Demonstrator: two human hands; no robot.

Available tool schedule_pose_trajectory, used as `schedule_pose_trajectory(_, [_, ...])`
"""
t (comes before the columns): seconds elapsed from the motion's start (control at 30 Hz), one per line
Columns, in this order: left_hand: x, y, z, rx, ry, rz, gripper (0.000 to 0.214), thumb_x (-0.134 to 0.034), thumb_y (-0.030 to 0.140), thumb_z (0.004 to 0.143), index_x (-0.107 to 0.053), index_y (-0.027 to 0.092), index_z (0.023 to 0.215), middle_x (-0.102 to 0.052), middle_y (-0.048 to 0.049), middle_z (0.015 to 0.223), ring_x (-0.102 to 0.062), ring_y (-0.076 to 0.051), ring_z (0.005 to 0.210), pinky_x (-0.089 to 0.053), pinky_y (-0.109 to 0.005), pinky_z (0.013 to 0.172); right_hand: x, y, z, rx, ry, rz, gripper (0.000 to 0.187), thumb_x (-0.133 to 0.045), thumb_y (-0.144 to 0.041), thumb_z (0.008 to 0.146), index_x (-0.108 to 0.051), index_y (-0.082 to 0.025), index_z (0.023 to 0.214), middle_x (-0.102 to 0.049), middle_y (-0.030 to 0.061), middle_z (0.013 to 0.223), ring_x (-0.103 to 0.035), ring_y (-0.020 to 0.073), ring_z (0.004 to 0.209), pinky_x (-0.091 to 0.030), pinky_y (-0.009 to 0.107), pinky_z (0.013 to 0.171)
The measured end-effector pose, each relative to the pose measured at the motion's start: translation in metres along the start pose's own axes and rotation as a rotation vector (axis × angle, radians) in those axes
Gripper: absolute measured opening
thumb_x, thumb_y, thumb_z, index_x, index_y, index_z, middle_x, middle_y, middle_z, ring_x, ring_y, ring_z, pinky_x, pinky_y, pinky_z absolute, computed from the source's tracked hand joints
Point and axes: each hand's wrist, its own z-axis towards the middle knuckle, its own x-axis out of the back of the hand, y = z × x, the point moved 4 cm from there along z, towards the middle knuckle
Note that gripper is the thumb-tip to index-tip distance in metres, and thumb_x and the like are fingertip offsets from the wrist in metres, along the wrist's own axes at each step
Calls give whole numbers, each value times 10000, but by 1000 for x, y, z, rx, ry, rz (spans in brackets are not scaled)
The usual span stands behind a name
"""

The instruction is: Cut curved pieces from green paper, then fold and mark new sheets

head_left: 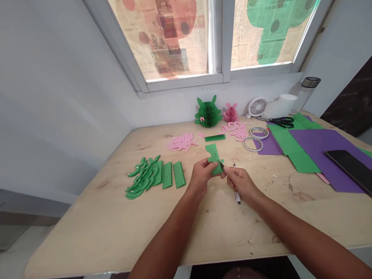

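Observation:
My left hand [201,176] is closed on a green paper piece [214,155], held upright over the middle of the wooden table [116,228]. My right hand [240,183] is pinched round a small dark tool whose tip touches the paper's lower right edge; I cannot make out what the tool is. A pen [237,195] lies on the table under my right hand. To the left lie several cut green shapes [145,176] and two green strips [173,175].
Pink cut pieces [181,142] lie farther back, with a green honeycomb paper figure [208,113] and a pink one [230,113]. Two tape rolls [255,138], scissors [283,122], green and purple sheets [316,145], a dark tablet [350,168], a small fan [257,106] and a bottle [306,91] sit at the right.

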Motion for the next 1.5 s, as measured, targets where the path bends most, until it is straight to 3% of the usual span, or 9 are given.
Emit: schedule_pose_trajectory(1.5, [0,-3,1,-1,15,-5,224,-728,300,559,-665,128,688,-628,-32,676,-558,-130,619,-533,-332,668,0,-1,-1,-5,12,11,501,-545,-653,748,-586,-162,659,-347,-80,392,-212,58,351,-136,229,366])
